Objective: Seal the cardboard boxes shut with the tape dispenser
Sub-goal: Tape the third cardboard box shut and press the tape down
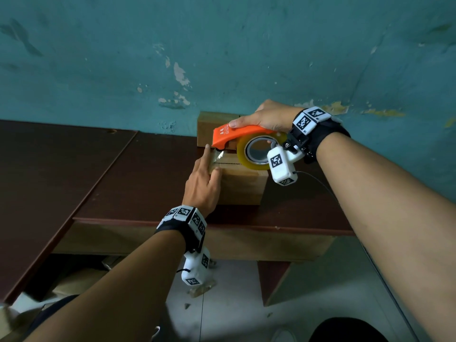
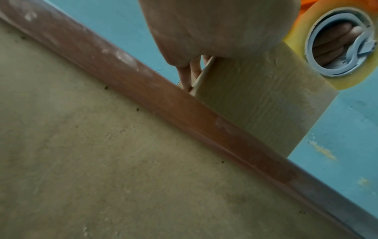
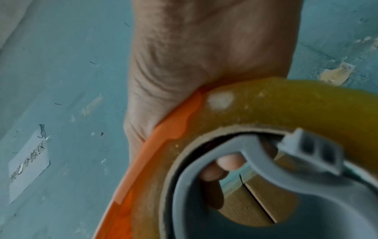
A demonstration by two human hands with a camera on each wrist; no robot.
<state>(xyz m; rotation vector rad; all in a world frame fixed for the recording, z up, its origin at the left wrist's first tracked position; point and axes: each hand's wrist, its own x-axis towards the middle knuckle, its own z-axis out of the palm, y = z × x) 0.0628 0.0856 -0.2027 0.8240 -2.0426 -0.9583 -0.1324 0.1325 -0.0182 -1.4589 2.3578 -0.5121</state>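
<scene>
A small cardboard box (image 1: 240,185) stands on the dark brown table (image 1: 128,178). My right hand (image 1: 267,117) grips the orange tape dispenser (image 1: 230,134) from above and holds it over the box top, its nose at the box's left end. The yellowish tape roll (image 1: 246,154) sits in it; the right wrist view shows my fingers through the roll's core (image 3: 225,163). My left hand (image 1: 203,183) lies against the box's left side. Its straight index finger (image 1: 206,154) presses the tape end (image 1: 219,156) at the left edge, and the thumb rests on the box top. The box (image 2: 255,100) fills the left wrist view.
A second cardboard box (image 1: 212,122) stands behind the first, against the teal wall (image 1: 222,58). The table's front edge (image 1: 148,221) runs just below my left wrist. A thin cable (image 1: 318,182) trails from the right wrist camera. Floor and cardboard scraps (image 1: 201,288) lie below.
</scene>
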